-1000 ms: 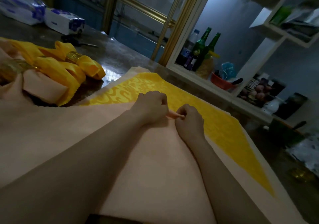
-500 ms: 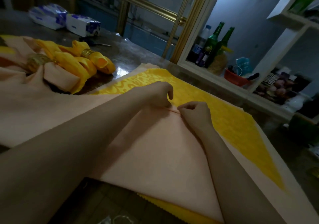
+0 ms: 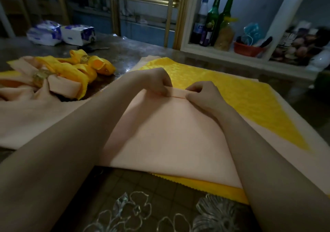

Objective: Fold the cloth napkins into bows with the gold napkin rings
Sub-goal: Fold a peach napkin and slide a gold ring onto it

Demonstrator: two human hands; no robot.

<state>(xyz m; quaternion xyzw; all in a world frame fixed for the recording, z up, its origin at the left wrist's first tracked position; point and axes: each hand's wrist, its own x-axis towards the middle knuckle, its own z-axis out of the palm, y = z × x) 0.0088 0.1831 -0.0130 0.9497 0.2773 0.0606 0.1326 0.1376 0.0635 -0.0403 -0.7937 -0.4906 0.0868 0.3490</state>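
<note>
Both hands, left hand (image 3: 155,81) and right hand (image 3: 205,96), are pinching the peach napkin (image 3: 166,133) tip into its first narrow pleat, so next it's probably needing more even accordion folds before any ring.

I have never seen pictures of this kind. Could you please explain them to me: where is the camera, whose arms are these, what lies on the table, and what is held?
There is no machine here. A person wears one wide-angle camera on the head, looking forward and down, so every picture shows their own bare arms. On the dark grey table a flat peach cloth napkin lies over a yellow patterned cloth napkin. The left hand and the right hand both pinch a narrow fold at the peach napkin's far tip. To the left lie two finished bows, a yellow napkin bow and a peach napkin bow, each gathered by a gold napkin ring. Green glass bottles stand on a shelf behind.
</note>
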